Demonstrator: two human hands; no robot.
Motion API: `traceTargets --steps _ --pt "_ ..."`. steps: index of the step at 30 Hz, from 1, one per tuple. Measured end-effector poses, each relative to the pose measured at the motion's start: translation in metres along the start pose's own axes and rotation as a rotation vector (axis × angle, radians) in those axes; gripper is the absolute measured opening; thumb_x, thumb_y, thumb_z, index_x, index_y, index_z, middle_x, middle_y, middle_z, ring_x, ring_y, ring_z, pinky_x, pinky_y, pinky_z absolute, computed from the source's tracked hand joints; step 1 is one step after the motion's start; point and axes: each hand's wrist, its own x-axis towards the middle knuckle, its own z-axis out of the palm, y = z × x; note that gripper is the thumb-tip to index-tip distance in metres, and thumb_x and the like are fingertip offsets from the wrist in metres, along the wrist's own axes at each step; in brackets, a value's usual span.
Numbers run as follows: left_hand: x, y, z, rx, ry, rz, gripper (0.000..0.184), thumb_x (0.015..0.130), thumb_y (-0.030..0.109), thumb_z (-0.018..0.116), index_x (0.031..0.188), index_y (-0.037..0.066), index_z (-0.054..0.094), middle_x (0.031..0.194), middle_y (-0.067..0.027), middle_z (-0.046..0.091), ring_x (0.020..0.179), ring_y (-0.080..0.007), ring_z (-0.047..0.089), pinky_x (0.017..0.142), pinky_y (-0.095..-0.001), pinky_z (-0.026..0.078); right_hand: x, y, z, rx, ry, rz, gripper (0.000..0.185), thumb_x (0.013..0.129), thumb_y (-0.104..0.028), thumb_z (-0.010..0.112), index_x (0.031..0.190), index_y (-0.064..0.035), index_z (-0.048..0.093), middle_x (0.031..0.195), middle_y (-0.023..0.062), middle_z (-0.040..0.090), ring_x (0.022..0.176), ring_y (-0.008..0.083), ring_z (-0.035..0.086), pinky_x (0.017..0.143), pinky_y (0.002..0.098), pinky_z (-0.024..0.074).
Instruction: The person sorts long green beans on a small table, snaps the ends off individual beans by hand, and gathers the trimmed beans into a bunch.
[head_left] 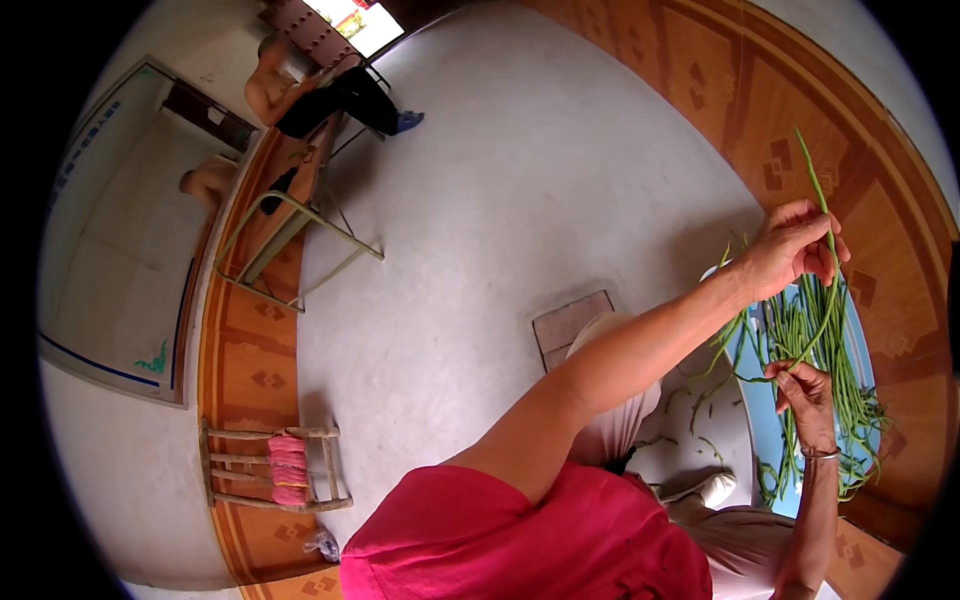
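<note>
- Left hand (795, 250) had a long, slender green bean (811, 172) pinched up high, probably to clear the pile (848, 385) on that light-blue surface (758, 402).
- Right hand (812, 400) nipped it lower, fingertips closed, kinda steadying it.

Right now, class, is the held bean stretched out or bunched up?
Stretched out: the bean runs in a gentle curve from the left hand to the right hand, one end poking past the left.
</note>
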Motion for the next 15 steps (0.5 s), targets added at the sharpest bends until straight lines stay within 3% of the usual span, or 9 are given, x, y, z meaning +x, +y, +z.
traceTargets --steps 1,15 --pt "0.0 0.0 -0.001 -0.011 0.008 0.01 0.018 0.097 0.019 0.047 0.097 0.002 0.054 0.086 -0.02 0.063 0.063 -0.0201 0.063 0.055 -0.031 0.052 -0.002 0.0 0.002 0.044 -0.003 0.017 0.015 0.088 -0.013 0.062 0.092 0.001 0.066 0.089 0.0096 0.068 0.053 0.0068 0.052 0.049 0.0212 0.0454" --pt "0.003 0.027 -0.021 0.056 0.199 0.23 0.015 0.094 0.018 0.055 0.094 0.004 0.06 0.086 -0.0135 0.064 0.061 -0.012 0.057 0.054 -0.0258 0.049 -0.012 0.036 -0.015 0.008 -0.022 0.102 0.019 0.089 -0.015 0.063 0.097 0.0024 0.067 0.08 0.0127 0.069 0.046 0.0058 0.05 0.043 0.0192 0.0435"
